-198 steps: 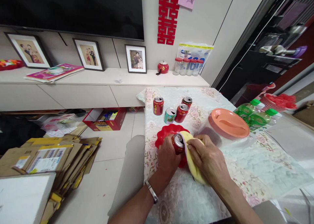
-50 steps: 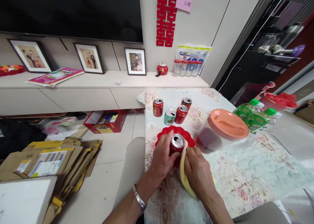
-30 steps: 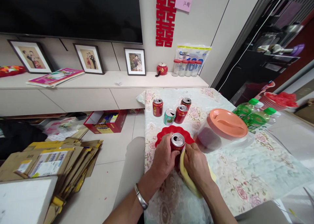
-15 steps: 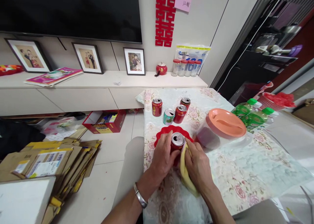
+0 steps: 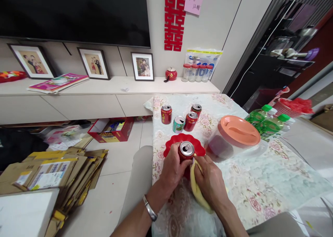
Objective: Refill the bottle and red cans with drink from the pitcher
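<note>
An opened red drink can (image 5: 187, 149) is held upright in my left hand (image 5: 171, 167), whose fingers wrap its left side. My right hand (image 5: 209, 178) grips a yellow cloth (image 5: 197, 190) close against the can's right side. Beneath the can lies a red scalloped plate (image 5: 171, 140), partly covered by my hands. Just beyond it stand a small green can (image 5: 179, 124), a red can (image 5: 190, 121), a dark-topped red can (image 5: 196, 109) and another red can (image 5: 166, 114), all with opened tops.
A clear container with an orange lid (image 5: 240, 130) stands right of the plate. Green-capped bottles (image 5: 273, 124) are at the table's right side. Behind runs a white cabinet (image 5: 104, 86) with framed photos. Flattened cardboard (image 5: 52, 171) and a red box (image 5: 111, 130) lie on the floor left.
The held can has shifted slightly left and tipped a little, turning its top opening. The cloth hand has slid a bit lower along its side. The standing cans remain in place.
</note>
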`<state>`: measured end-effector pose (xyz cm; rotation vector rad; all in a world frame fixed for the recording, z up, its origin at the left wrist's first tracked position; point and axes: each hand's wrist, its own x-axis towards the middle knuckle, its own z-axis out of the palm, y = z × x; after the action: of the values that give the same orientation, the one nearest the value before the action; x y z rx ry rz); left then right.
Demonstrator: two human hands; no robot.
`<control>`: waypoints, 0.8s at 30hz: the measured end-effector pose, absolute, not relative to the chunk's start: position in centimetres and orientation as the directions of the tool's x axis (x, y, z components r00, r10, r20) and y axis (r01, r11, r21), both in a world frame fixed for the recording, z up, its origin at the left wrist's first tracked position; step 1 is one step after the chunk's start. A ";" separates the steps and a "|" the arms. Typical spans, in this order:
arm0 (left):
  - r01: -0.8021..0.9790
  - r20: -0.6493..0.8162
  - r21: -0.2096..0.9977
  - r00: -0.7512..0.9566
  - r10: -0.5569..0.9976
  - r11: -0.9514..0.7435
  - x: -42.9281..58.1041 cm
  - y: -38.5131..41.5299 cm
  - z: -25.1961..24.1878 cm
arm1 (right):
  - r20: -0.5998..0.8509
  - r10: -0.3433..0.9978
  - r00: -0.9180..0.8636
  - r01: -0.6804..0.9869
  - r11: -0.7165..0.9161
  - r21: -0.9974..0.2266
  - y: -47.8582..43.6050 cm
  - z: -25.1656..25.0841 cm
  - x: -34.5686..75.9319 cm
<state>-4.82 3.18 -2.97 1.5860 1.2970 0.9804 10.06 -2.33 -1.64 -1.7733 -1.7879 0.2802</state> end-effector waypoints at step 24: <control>0.442 0.280 0.810 0.284 0.917 -0.384 -5.7 2.9 -4.3 | 0.012 0.970 0.242 0.285 -0.059 -0.957 -3.1 -1.6 12.6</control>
<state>-5.67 2.92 -4.30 1.9513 1.2146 1.0101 12.59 -3.05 -1.61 -1.5445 -1.2178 0.8884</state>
